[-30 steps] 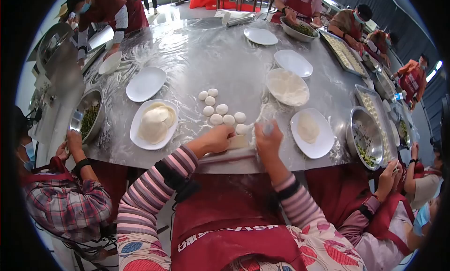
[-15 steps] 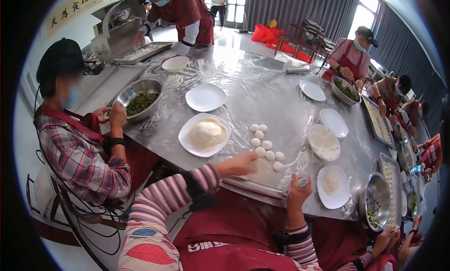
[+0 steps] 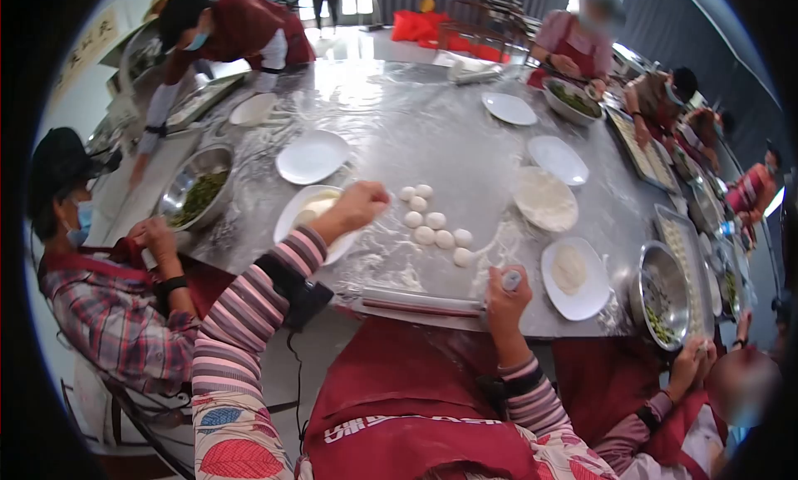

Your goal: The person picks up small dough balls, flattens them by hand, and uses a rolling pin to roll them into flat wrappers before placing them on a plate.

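My left hand (image 3: 357, 207) is over the right edge of a white plate (image 3: 285, 222) that holds pale dough rounds. Its fingers are bunched together, and what they hold, if anything, is hidden. Near the table's front edge my right hand (image 3: 508, 295) is wrapped round a rolling pin (image 3: 511, 277), whose pale rounded end sticks out of the fist. Between the hands several small dough balls (image 3: 435, 221) lie on the floured steel table. Right of my right hand, another white plate (image 3: 596, 294) bears a flat dough round (image 3: 569, 270).
More white plates (image 3: 312, 157) stand farther back. A steel bowl of chopped greens (image 3: 197, 189) is at the left, another bowl (image 3: 661, 293) at the right, beside a long tray (image 3: 687, 264). Co-workers (image 3: 116, 314) sit or lean around the table.
My left hand has moved left and away from me, from the floured spot by the dough balls to the plate of dough rounds. My right hand still grips the rolling pin. The view has shifted.
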Motion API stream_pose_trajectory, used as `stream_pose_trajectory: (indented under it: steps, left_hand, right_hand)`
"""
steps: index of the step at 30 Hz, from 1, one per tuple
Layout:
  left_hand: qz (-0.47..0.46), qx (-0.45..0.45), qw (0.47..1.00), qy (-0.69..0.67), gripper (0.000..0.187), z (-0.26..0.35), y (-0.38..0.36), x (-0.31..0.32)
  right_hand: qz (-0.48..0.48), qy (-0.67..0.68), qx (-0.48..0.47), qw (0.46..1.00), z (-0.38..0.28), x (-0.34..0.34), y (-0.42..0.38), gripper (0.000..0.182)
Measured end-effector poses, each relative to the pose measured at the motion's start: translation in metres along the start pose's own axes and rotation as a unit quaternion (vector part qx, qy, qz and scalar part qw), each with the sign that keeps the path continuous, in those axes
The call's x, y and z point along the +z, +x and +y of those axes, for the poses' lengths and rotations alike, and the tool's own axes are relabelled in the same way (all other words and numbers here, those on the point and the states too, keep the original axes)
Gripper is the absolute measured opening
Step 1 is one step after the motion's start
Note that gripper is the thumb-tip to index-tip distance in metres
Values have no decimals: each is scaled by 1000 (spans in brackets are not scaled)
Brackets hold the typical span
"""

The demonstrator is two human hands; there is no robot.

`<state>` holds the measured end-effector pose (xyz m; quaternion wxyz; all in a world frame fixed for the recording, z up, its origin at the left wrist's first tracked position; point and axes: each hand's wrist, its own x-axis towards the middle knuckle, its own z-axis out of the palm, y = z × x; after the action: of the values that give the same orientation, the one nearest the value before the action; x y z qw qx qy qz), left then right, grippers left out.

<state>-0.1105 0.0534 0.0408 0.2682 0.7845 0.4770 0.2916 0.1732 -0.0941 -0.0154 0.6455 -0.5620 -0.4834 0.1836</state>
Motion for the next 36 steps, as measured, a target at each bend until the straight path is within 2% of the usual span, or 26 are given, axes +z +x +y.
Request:
stream_pose_trajectory:
  steps: [3, 5, 8, 11, 14, 17, 19, 20, 22, 24, 27, 29, 31, 32, 36]
  left_hand:
    - [-93, 76, 993, -1, 11, 43, 8, 73]
    - [-98, 91, 990, 39, 17, 57, 9, 109]
    - [-105, 105, 985, 92, 16, 68, 13, 134]
    - [-96, 121, 979, 133, 15, 74, 6, 139]
    - [-138, 129, 973, 131, 13, 77, -12, 130]
    - [-131, 89, 982, 105, 18, 73, -28, 121]
    - [-116, -20, 993, -5, 20, 66, -33, 120]
    - [-115, -21, 993, -7, 20, 63, -33, 118]
    - [-187, -74, 979, -10, 19, 61, -27, 110]
    - [-202, -79, 976, -12, 17, 64, -23, 105]
    - [-237, -96, 966, -30, 15, 65, -9, 108]
    - [-254, -106, 960, -48, 15, 65, -6, 112]
    - [-292, -75, 953, -32, 14, 66, -4, 106]
    - [-281, -19, 960, 0, 15, 58, -10, 109]
    - [-239, -62, 969, 11, 15, 61, -23, 111]
  right_hand:
    - [-2, -22, -44, 999, -11, 0, 0, 20]
    - [-11, -11, -35, 999, -10, 0, -3, 20]
    - [-11, -22, -42, 999, -12, -2, -5, 20]
    - [-11, -27, -56, 998, -17, -4, -5, 20]
    - [-17, -19, -51, 998, -13, -6, -10, 21]
    - [-28, -12, -21, 999, -3, -6, -10, 21]
    - [-37, -15, -8, 999, -2, -6, -6, 21]
    - [-46, -6, -2, 999, -3, -5, -2, 21]
    - [-61, 4, 1, 998, -15, 2, 10, 21]
    - [-34, -49, -98, 993, -41, 13, 24, 21]
    - [-1, -89, -129, 988, -21, 36, 47, 21]
    - [-5, -89, -107, 990, -11, 36, 45, 21]
    - [-16, -85, -93, 992, -4, 31, 39, 21]
    - [-15, -83, -82, 993, 0, 19, 24, 21]
    - [-2, -61, -50, 997, 9, 17, 21, 21]
